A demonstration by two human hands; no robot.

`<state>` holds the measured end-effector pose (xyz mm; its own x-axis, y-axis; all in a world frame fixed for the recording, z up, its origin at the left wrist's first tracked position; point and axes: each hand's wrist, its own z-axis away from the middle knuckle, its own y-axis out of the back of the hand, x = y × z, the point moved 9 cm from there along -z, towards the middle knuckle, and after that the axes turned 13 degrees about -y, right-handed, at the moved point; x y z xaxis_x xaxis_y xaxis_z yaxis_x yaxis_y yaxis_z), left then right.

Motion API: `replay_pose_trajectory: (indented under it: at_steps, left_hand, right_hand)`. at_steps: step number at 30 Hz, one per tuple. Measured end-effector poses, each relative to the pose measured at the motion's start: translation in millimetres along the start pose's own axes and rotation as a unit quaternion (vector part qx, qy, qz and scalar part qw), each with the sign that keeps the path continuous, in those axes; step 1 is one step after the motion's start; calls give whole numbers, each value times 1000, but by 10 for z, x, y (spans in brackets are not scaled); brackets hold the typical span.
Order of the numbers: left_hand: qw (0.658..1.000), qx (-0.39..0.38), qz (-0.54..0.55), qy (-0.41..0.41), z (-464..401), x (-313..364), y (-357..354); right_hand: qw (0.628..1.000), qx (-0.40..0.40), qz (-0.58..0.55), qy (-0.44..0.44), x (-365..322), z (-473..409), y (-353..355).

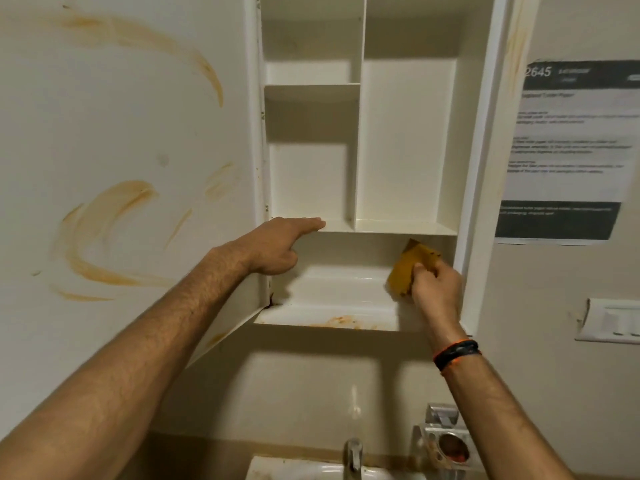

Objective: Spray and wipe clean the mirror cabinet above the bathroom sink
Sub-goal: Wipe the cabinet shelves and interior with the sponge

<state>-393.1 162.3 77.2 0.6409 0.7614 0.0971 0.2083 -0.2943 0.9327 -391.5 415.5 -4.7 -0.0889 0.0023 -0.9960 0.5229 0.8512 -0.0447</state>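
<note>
- Gripping a yellow cloth, the right hand had its fingers curled round it in the bottom compartment of the cabinet, near its right wall.
- The left hand rested straight fingers on the front edge of the shelf above, thumb tucked under, holding nothing.
- The door stood swung left, smeared with orange stains; more staining lay on the bottom ledge.
- Below were a tap and sink.
- A notice hung right of the cabinet.
</note>
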Motion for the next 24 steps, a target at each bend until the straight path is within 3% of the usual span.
replay_pose_trajectory:
  at_steps: [3, 10, 17, 24]
  left_hand:
    - [1000, 13, -4, -1, -7, -19, -6]
    - [1000, 30, -9, -5, -9, -27, -25]
    - [1000, -1, 26, -7, -34, -5, -2]
    - [989, -74, 127, 31, -145, -41, 82]
  right_hand:
    - [989, 124, 14, 75, -148, 0, 185]
    - [973, 128, 147, 122, -225, 14, -464]
    - [922, 52, 307, 229, -251, 361, -1262]
    - [868, -72, 365, 330, -238, 727, -1826]
